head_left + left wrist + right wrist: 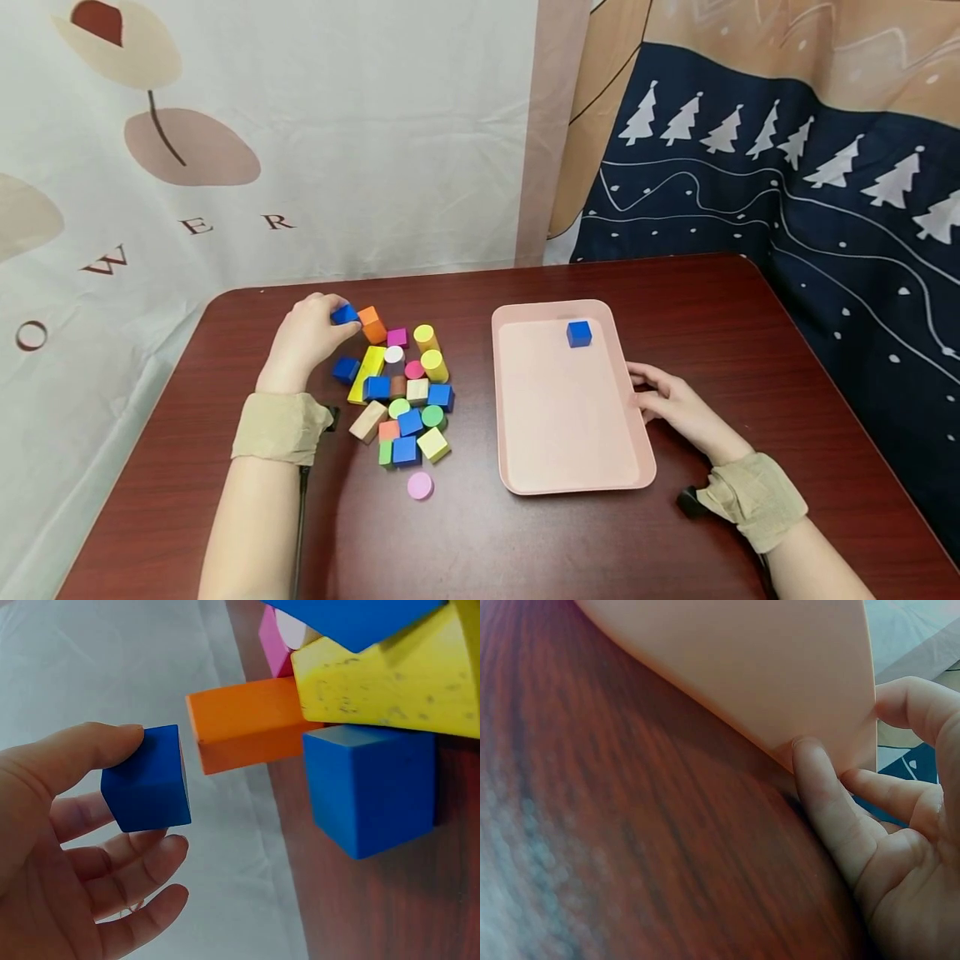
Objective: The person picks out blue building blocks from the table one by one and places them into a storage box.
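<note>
Blue cube (150, 784), at the left of the head view's frame, sits in the pinch of the left hand (307, 333): thumb on one face, index finger partly hidden behind it, remaining fingers loosely bent. The right hand (675, 408), right of centre, lies relaxed, thumb and fingertips apart and touching the outer right side of the pink tray (570, 417). A second blue cube (579, 334) rests near the tray's top.

Handling the held cube well probably means keeping thumb and index finger squarely opposed, trailing fingers clear of the pile, and raising it without nudging the orange block (372, 325) just beside it. A light touch should be enough to steady the tray.

Dark letters "O", "W", "E" and "R" run across the left of the white cloth (375, 167); no brand is readable.
</note>
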Available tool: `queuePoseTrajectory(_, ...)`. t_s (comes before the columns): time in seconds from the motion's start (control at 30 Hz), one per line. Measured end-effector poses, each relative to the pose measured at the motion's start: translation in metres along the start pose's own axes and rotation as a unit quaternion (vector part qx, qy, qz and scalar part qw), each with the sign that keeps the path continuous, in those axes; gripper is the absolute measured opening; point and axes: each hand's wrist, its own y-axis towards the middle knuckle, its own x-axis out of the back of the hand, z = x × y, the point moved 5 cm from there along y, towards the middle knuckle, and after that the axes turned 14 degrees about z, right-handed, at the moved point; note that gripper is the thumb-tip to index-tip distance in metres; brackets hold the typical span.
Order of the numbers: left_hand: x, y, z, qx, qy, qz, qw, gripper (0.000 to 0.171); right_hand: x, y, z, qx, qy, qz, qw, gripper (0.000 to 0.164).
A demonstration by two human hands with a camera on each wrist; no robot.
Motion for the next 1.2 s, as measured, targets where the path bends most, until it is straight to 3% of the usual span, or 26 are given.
queuePoseTrajectory(0.47, 0.009, 0.0, -0.034, -0.034, -0.001, -0.012, 0.9994, 0.039, 0.001, 0.002, 0.0, -0.002, 0.008, -0.005, 1.0, 0.048)
queuePoseTrajectory(1.2, 0.005, -0.004, -0.117, -0.123, 0.029, 0.007, 0.9919, 0.037, 0.0, 0.001, 0.0, 0.001, 0.0, 0.003, 1.0, 0.049)
